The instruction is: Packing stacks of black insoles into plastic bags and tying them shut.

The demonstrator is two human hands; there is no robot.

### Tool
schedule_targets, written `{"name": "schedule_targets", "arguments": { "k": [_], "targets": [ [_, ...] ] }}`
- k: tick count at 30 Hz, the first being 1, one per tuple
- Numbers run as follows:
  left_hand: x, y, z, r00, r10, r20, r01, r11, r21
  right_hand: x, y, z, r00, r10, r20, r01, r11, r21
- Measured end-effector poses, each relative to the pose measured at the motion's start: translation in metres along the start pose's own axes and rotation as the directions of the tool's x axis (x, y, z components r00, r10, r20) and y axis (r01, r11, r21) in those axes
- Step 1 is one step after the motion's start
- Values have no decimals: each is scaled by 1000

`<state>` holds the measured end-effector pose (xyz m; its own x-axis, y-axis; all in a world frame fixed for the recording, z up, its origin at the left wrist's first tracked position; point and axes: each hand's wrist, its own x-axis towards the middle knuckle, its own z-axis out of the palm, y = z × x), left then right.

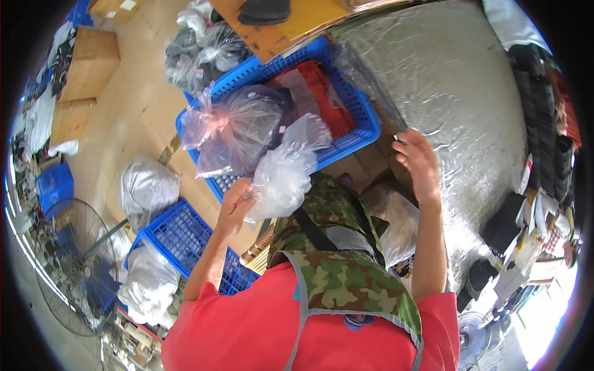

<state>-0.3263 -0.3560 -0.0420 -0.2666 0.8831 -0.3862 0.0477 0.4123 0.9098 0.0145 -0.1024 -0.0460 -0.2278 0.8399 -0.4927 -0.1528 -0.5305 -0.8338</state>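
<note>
A crumpled clear plastic bag [288, 170] is gripped at its near-left edge by the curled fingers of the left hand [236, 204], above the near side of a blue plastic basket [369, 120]. The right hand [419, 164] is raised near the left edge of a silver-covered bench [464, 117], its fingers loosely bent; whether anything thin is pinched by them cannot be told. In the basket, 1 knotted clear bag [247, 123] is seen at left and red packaged goods [331, 102] at right. At far left, a cardboard box [93, 62] is seen; nearer, a blue crate [182, 232] is flanked by 2 pale sacks [148, 188] and a wire-caged fan [71, 266].
</note>
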Motion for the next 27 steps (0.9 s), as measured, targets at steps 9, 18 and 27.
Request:
{"name": "schedule_targets", "arguments": {
  "k": [9, 18, 27],
  "targets": [
    [77, 123, 33, 934, 139, 329, 19, 900, -435, -2, 43, 28, 990, 108, 90, -108, 994, -4],
    [186, 226, 134, 407, 913, 29, -652, 268, 709, -87, -136, -129, 625, -501, -598, 556, 824, -108],
    [111, 235, 409, 195, 691, 696, -954, -29, 297, -116, -101, -225, 676, -423, -603, 612, 779, 140]
  ]
}}
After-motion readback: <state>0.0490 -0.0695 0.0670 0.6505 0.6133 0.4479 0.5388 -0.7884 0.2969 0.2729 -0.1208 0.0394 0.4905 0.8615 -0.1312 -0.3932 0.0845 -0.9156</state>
